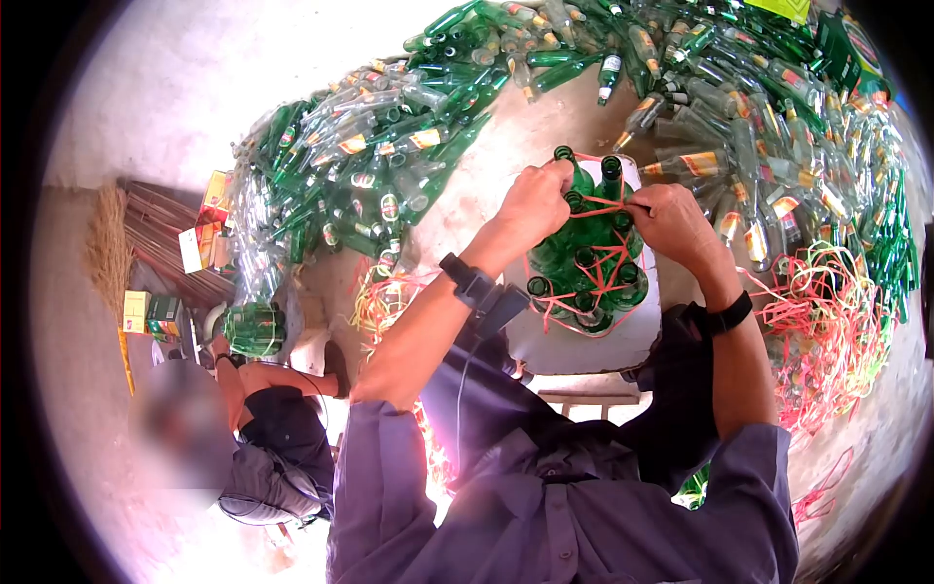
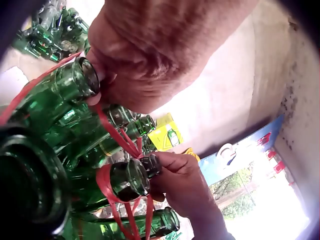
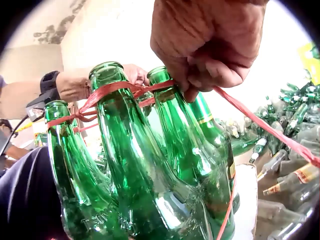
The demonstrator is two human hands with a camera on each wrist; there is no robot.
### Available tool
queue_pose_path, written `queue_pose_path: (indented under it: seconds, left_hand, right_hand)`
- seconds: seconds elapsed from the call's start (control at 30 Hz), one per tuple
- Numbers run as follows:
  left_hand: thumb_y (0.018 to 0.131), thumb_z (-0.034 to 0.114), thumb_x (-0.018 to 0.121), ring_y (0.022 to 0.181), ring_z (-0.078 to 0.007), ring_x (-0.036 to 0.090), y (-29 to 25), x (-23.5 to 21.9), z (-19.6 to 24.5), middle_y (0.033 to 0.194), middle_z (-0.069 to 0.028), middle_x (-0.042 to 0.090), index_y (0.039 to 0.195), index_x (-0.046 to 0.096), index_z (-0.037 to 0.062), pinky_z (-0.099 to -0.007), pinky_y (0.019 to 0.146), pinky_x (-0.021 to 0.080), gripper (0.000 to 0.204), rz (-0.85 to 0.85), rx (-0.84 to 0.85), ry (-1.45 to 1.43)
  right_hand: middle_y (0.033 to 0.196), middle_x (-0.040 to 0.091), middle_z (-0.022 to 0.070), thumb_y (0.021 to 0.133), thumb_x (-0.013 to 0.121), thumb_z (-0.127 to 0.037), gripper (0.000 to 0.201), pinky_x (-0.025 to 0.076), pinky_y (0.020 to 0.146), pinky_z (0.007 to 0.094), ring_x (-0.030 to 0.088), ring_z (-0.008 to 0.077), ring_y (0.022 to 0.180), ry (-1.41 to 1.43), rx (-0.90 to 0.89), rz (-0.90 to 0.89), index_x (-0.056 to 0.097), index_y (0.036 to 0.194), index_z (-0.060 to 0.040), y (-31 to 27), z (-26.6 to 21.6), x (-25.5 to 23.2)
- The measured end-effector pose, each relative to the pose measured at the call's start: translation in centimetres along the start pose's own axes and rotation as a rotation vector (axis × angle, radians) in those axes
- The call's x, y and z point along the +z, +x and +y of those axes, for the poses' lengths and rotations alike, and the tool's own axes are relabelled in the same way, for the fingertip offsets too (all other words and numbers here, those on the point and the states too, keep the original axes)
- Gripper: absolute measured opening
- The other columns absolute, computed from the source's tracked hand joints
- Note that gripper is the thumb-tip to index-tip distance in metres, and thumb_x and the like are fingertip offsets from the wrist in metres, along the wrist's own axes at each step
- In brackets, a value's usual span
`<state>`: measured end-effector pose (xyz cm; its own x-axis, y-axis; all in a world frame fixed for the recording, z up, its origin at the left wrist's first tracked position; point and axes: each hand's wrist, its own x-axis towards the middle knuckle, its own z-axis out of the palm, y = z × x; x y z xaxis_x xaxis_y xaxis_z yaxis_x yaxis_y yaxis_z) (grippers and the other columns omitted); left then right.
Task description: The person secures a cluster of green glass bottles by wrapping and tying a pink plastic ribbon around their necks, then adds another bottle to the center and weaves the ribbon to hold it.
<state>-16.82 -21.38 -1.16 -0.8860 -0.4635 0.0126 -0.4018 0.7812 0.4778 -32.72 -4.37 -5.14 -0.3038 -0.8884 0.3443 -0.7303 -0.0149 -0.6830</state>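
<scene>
Several green glass bottles (image 1: 555, 255) stand in a bundle on a white stool (image 1: 584, 355), with red plastic string (image 1: 611, 261) crossing between their necks. My right hand (image 1: 673, 222) is at the far right of the bundle. In the right wrist view its curled fingers pinch the string (image 3: 265, 127) beside a bottle neck (image 3: 161, 80), and a length trails off to the right. My left hand (image 1: 535, 204) is curled at the far left bottle neck (image 2: 77, 80), where the string loops round; its fingertips are partly hidden there.
Heaps of loose bottles (image 1: 360, 165) lie on the floor ahead and to the right (image 1: 749, 127). Tangled string (image 1: 827, 321) is piled at the right. Another person (image 1: 277, 419) sits at the left by a second bottle bundle (image 1: 255, 329), near a broom (image 1: 105, 243).
</scene>
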Motion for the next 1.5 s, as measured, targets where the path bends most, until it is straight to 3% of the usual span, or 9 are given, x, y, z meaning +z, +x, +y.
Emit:
queue_pose_path:
  seconds: [0.27,0.33,0.53,0.77,0.9,1.07,1.1,1.2,1.5]
  left_hand:
    - [0.084,0.003,0.058,0.099,-0.0438,0.065,-4.4,0.4,2.2,0.102,-0.022,0.069,0.111,0.058,0.0018,-0.0508,0.085,0.05,0.027,0.146,-0.04,-0.012]
    - [0.086,0.015,0.064,0.122,-0.0403,0.055,-6.9,0.2,4.3,0.124,-0.0202,0.063,0.128,0.054,0.001,-0.0537,0.1,0.044,0.045,0.333,0.259,0.029]
    - [0.076,0.025,0.072,0.142,-0.0396,0.036,-10.4,2.7,7.0,0.148,-0.0228,0.042,0.143,0.045,0.0005,-0.062,0.108,0.035,0.076,0.071,0.311,0.255]
    - [0.076,0.016,0.07,0.148,-0.044,0.025,-10.6,3.0,7.0,0.156,-0.023,0.033,0.147,0.04,-0.0005,-0.062,0.115,0.025,0.079,0.125,0.31,0.296]
    - [0.077,0.016,0.073,0.151,-0.0434,0.02,-10.0,3.1,7.1,0.16,-0.0223,0.029,0.15,0.034,-0.0018,-0.0626,0.117,0.019,0.085,0.057,0.248,0.246]
    - [0.075,0.019,0.081,0.145,-0.0441,0.031,-8.2,4.1,8.4,0.161,-0.0203,0.027,0.151,0.028,-0.0035,-0.0658,0.112,0.029,0.096,-0.007,0.222,0.272]
    - [0.075,0.011,0.076,0.139,-0.0441,0.04,-8.1,4.3,8.6,0.16,-0.0192,0.028,0.151,0.031,-0.0024,-0.0601,0.1,0.047,0.089,0.058,0.255,0.334]
    - [0.074,0.003,0.069,0.136,-0.042,0.045,-8.1,4.1,7.9,0.16,-0.017,0.03,0.15,0.036,0.0025,-0.0488,0.083,0.06,0.083,0.044,0.257,0.28]
    - [0.072,-0.002,0.064,0.133,-0.0374,0.049,-8.7,3.1,6.6,0.157,-0.0153,0.035,0.143,0.051,0.0099,-0.0412,0.075,0.061,0.072,0.068,0.328,0.234]
  right_hand:
    - [0.07,0.057,0.0282,0.078,0.058,-0.007,0.017,0.046,0.06,0.0531,0.058,0.0487,0.068,-0.084,0.098,0.052,0.058,0.065,0.0042,-0.8,-1.4,-0.5]
    - [0.07,0.057,0.0283,0.078,0.058,-0.007,0.016,0.046,0.06,0.0529,0.058,0.0488,0.068,-0.076,0.116,0.055,0.058,0.065,0.0042,-0.9,-1.5,-0.5]
    - [0.069,0.054,0.0285,0.076,0.06,-0.008,0.017,0.047,0.059,0.0504,0.056,0.0473,0.064,-0.036,0.143,0.065,0.057,0.065,0.0052,-1.1,-0.9,0.0]
    - [0.058,0.04,0.0224,0.076,0.063,-0.01,0.024,0.039,0.05,0.0378,0.029,0.0244,0.054,0.22,0.22,0.064,0.05,0.065,0.0073,-1.6,-0.4,-0.3]
    - [0.061,0.043,0.0251,0.077,0.064,-0.01,0.024,0.04,0.05,0.04,0.033,0.0272,0.051,0.145,0.226,0.027,0.052,0.065,0.0075,-1.5,0.1,-0.2]
    - [0.064,0.05,0.0276,0.079,0.065,-0.011,0.024,0.043,0.052,0.0413,0.044,0.0319,0.049,0.061,0.168,0.055,0.056,0.067,0.0073,-1.4,1.2,0.1]
    - [0.064,0.05,0.0276,0.079,0.065,-0.011,0.024,0.043,0.052,0.0413,0.044,0.0319,0.049,0.061,0.17,0.055,0.056,0.067,0.0073,-1.4,1.3,-0.2]
    - [0.063,0.052,0.0259,0.081,0.065,-0.01,0.022,0.043,0.052,0.0401,0.045,0.0297,0.049,0.125,0.132,-0.007,0.059,0.07,0.0074,-1.4,1.0,-0.9]
    - [0.058,0.05,0.0194,0.084,0.069,-0.01,0.021,0.039,0.05,0.0359,0.041,0.0132,0.052,0.309,0.262,0.012,0.062,0.073,0.0076,-1.5,-0.3,-0.9]
